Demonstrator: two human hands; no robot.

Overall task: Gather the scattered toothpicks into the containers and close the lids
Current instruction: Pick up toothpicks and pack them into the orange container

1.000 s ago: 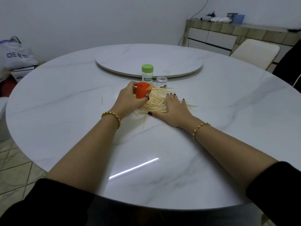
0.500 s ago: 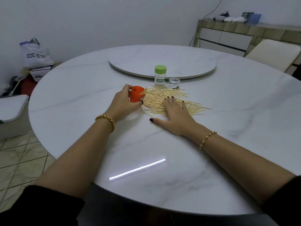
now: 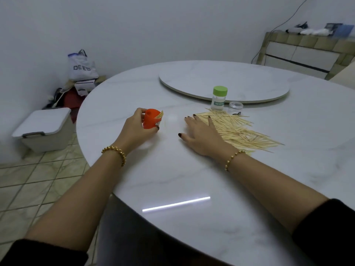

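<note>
My left hand (image 3: 135,129) grips an orange toothpick container (image 3: 150,121) tilted on the white marble table (image 3: 192,179); a few toothpicks stick out of its open end. A wide pile of loose toothpicks (image 3: 236,129) lies to the right. My right hand (image 3: 201,135) rests flat on the table with straight fingers at the pile's left edge. Behind the pile stands a clear container with a green lid (image 3: 219,97), and beside it a small clear lid or jar (image 3: 235,106).
A round lazy Susan (image 3: 230,81) sits beyond the containers. Left of the table, on the tiled floor, stand a grey storage box (image 3: 44,129) and a white bag (image 3: 81,67) on clutter. A sideboard (image 3: 307,52) is at the far right.
My left hand has pulled the orange container leftward, away from the toothpick pile. My right hand stays flat at the pile's edge. The camera has turned left.
</note>
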